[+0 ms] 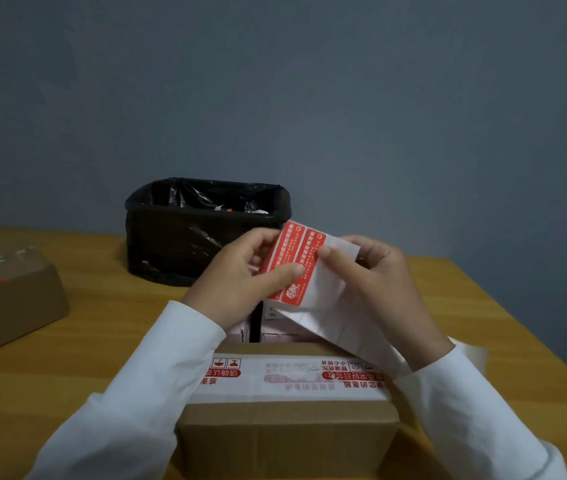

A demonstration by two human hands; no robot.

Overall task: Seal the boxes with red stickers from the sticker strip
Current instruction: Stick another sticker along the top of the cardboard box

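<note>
I hold a sticker strip (323, 289) in the air above an open cardboard box (285, 427) at the table's near edge. Two red stickers (292, 265) sit side by side at the strip's top end; white backing paper trails down to the right. My left hand (240, 275) pinches the strip's left side, thumb across the red stickers. My right hand (379, 278) pinches the strip at the right sticker's edge. The box has a white printed tape band across its near flap, and pale items show inside. A second brown box (8, 299) with a red sticker lies at the left.
A black bin (206, 230) lined with a black bag stands just behind my hands, with scraps inside. The wooden table (109, 327) runs to an edge at the right. A grey-blue wall is behind.
</note>
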